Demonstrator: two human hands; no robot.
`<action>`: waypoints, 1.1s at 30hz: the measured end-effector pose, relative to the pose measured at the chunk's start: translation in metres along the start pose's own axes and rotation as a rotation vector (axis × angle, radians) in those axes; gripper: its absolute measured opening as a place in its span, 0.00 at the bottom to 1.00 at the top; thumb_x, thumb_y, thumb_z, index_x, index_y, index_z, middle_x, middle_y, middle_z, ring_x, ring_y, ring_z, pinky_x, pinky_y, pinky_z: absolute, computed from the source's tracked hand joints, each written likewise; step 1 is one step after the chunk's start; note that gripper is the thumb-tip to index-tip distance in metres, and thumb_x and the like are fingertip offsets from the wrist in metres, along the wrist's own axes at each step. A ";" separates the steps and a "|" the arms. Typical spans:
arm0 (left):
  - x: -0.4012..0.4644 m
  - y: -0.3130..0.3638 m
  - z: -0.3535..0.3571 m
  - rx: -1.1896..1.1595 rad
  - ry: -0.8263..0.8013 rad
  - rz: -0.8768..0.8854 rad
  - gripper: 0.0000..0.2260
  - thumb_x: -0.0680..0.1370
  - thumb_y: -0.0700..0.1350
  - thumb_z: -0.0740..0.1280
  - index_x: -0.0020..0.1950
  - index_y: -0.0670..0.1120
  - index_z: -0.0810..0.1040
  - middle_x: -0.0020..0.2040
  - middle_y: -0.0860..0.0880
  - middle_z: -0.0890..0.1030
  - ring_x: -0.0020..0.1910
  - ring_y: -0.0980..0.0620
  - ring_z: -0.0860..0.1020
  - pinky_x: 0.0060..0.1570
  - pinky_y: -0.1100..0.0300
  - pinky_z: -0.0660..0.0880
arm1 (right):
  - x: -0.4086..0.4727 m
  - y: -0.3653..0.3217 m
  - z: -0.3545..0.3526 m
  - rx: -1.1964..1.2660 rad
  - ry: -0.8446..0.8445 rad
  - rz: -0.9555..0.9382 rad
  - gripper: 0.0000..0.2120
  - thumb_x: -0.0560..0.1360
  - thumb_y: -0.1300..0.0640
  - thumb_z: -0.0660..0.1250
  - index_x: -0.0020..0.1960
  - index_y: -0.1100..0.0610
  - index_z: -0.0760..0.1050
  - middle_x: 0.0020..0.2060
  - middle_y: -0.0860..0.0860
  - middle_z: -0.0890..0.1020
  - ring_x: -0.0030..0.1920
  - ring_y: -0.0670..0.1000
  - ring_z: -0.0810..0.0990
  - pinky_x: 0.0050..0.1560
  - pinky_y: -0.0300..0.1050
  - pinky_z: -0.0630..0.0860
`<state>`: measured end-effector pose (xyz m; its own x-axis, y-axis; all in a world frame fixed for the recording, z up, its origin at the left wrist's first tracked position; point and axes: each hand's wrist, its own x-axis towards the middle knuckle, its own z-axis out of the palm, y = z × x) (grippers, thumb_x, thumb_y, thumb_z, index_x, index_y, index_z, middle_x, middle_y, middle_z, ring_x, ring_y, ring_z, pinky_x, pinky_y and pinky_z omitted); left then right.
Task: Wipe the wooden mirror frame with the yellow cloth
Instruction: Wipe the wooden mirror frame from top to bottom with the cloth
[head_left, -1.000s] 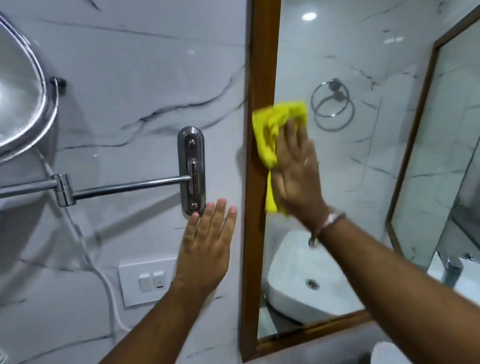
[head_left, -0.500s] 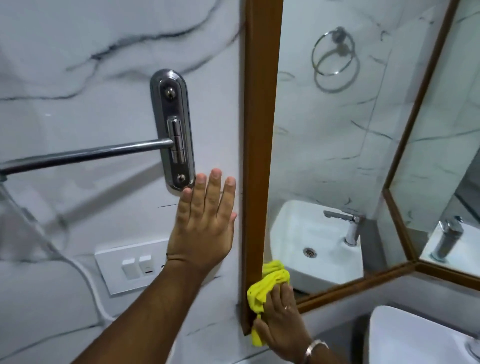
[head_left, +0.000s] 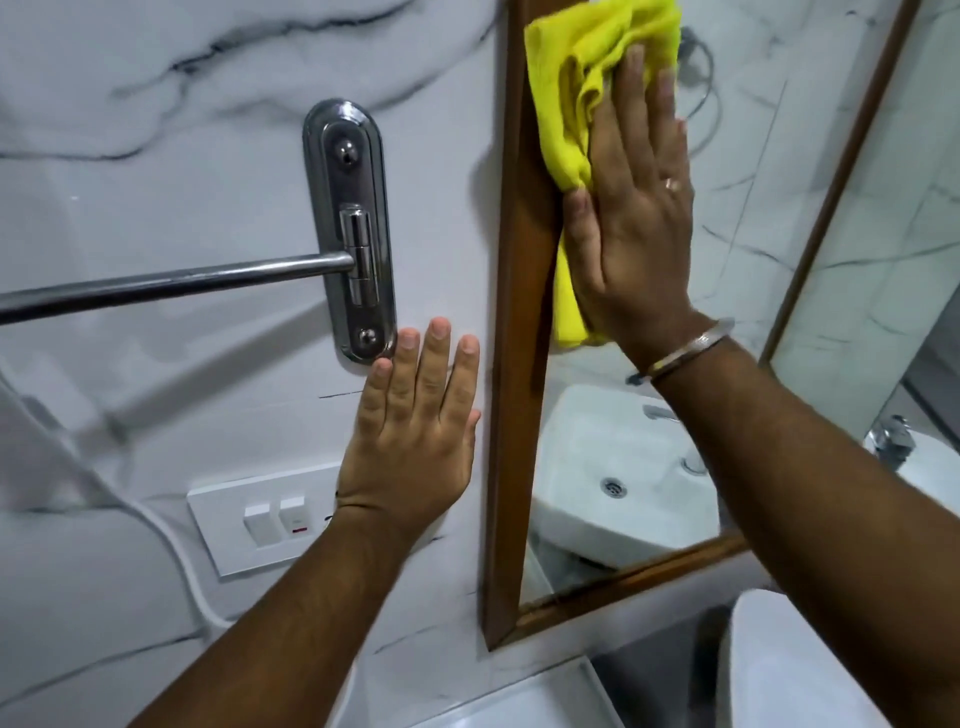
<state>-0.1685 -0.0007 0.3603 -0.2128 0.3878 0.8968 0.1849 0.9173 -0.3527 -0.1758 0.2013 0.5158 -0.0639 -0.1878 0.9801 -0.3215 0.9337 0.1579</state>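
Note:
The wooden mirror frame (head_left: 511, 415) runs vertically down the middle, with its bottom rail slanting to the right. My right hand (head_left: 636, 223) presses the yellow cloth (head_left: 576, 93) flat against the frame's left upright and the mirror glass, high in the view. The cloth bunches above my fingers and hangs below my palm. My left hand (head_left: 415, 436) lies flat on the marble wall just left of the frame, fingers together, holding nothing.
A chrome wall bracket (head_left: 350, 228) with a horizontal bar (head_left: 171, 283) sits left of the frame, just above my left fingertips. A white switch plate (head_left: 260, 519) is below it. A white basin (head_left: 613, 478) shows in the mirror. A second mirror (head_left: 883, 208) angles off at the right.
My right hand slid the cloth down the frame's left upright to the bottom corner, then back up to the top. My left hand stayed flat on the wall.

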 end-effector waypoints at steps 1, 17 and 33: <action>0.000 0.000 0.000 0.001 -0.004 0.002 0.29 0.85 0.52 0.54 0.82 0.40 0.53 0.81 0.36 0.46 0.80 0.37 0.42 0.79 0.44 0.39 | 0.004 0.000 0.001 -0.007 0.006 0.009 0.24 0.82 0.51 0.51 0.74 0.62 0.59 0.72 0.68 0.63 0.74 0.67 0.57 0.75 0.60 0.57; -0.002 0.001 0.003 0.016 0.011 0.003 0.29 0.84 0.52 0.55 0.81 0.40 0.54 0.81 0.36 0.45 0.80 0.36 0.43 0.79 0.44 0.41 | -0.375 -0.074 -0.032 -0.127 -1.072 0.020 0.32 0.76 0.33 0.47 0.62 0.59 0.67 0.62 0.59 0.71 0.65 0.66 0.67 0.77 0.56 0.37; 0.003 -0.001 -0.001 -0.010 -0.020 0.012 0.29 0.84 0.52 0.55 0.81 0.40 0.53 0.79 0.36 0.48 0.80 0.37 0.39 0.77 0.44 0.44 | 0.057 0.008 -0.001 0.008 0.135 0.030 0.23 0.80 0.51 0.55 0.70 0.64 0.66 0.68 0.64 0.72 0.71 0.65 0.67 0.75 0.38 0.49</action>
<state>-0.1687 -0.0011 0.3635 -0.2293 0.4007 0.8870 0.1974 0.9115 -0.3607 -0.1807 0.1986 0.5732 0.0537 -0.1171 0.9917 -0.3288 0.9356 0.1283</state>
